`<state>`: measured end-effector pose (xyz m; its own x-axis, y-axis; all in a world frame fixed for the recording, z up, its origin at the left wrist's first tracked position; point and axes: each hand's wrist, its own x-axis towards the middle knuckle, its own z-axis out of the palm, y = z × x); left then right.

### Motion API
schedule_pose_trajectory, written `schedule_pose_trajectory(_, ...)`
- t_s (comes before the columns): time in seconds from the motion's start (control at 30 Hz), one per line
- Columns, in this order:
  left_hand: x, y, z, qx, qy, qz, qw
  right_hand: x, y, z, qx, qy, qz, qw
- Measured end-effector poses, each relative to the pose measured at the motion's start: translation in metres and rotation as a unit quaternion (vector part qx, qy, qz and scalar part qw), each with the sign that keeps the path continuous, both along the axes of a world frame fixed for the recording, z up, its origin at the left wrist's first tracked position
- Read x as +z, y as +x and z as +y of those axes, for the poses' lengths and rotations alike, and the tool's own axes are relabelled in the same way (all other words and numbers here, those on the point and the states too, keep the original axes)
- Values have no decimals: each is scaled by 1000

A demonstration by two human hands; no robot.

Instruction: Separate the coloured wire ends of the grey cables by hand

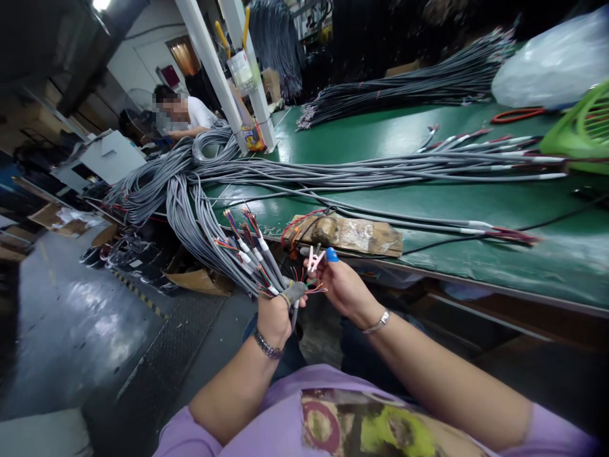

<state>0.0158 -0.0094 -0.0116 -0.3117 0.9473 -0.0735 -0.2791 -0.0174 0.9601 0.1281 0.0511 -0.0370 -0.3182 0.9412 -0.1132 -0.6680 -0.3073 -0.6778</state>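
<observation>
My left hand point(276, 314) is closed around the ends of a thick bundle of grey cables point(223, 247), whose stripped coloured wires fan out between my hands. A grey finger cot covers the left index finger. My right hand point(340, 282) wears a blue finger cot on one fingertip and pinches a small pink clip-like piece point(313, 258) at the coloured wire ends point(311, 285). The two hands sit close together just below the edge of the green bench point(499, 209).
More grey cable bundles point(404, 168) lie across the green bench and hang off its left end. A worn cardboard pad point(361, 235) rests at the bench edge. A green basket point(583, 127) and plastic bag point(556, 63) stand far right. A person point(183, 114) sits at the back left.
</observation>
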Motion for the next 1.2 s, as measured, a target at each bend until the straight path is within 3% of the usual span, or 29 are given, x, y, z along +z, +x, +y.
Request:
schedule_pose_trajectory(0.1, 2, 3, 3, -2, -1, 1, 1000, -2, 0, 1, -12, 25, -30, 999)
schedule_pose_trajectory(0.27, 5, 6, 5, -2, -5, 25, 1000, 1, 0, 8, 49, -35, 39, 997)
schedule_pose_trajectory(0.57, -2, 4, 4, -1, -7, 41, 999, 1, -6, 6, 27, -88, 70, 993)
schedule_pose_trajectory(0.9, -2, -2, -7, 16, 0, -1, 1000, 4, 4, 1, 82, -69, 67, 992)
schedule_pose_trajectory(1.07, 1, 0, -3, 33, 15, -13, 999, 4, 4, 2, 56, -28, 30, 998)
schedule_pose_trajectory(1.2, 2, 3, 2, 45, 10, -14, 999, -2, -1, 1, -6, -2, 1, 1000)
